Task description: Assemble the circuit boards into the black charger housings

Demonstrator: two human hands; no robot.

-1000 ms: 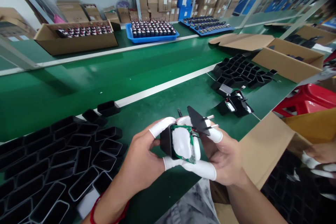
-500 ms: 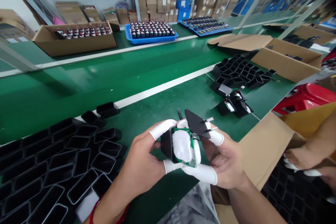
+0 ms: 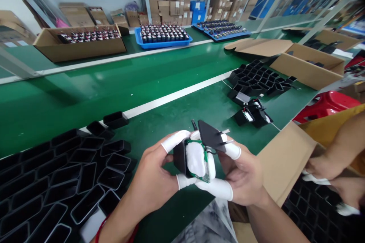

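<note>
My left hand [image 3: 154,176], with white finger cots on thumb and finger, is closed around a small black plastic case [image 3: 179,158] whose open end faces right. A green circuit board [image 3: 206,174] with a thick white pad or paste [image 3: 195,159] on its face sits partly inside that opening. On the other side, my right hand [image 3: 243,174], also in white finger cots, grips the circuit board's outer edge. A black cover plate [image 3: 209,135] with two metal prongs leans against its fingers, above the board. Some right fingers are hidden behind these parts.
Many empty black cases [image 3: 65,174] cover the bench at left; another cluster [image 3: 261,78] stands at right beside wired cases [image 3: 253,113]. Behind are a blue tray [image 3: 163,44] and a cardboard box [image 3: 82,51] of parts. At right, a co-worker's hands [image 3: 322,169] are over a box of cases.
My hands and the held parts keep almost the same pose, with only a slight shift of the view. At right, the co-worker's hands have moved over the box of cases.
</note>
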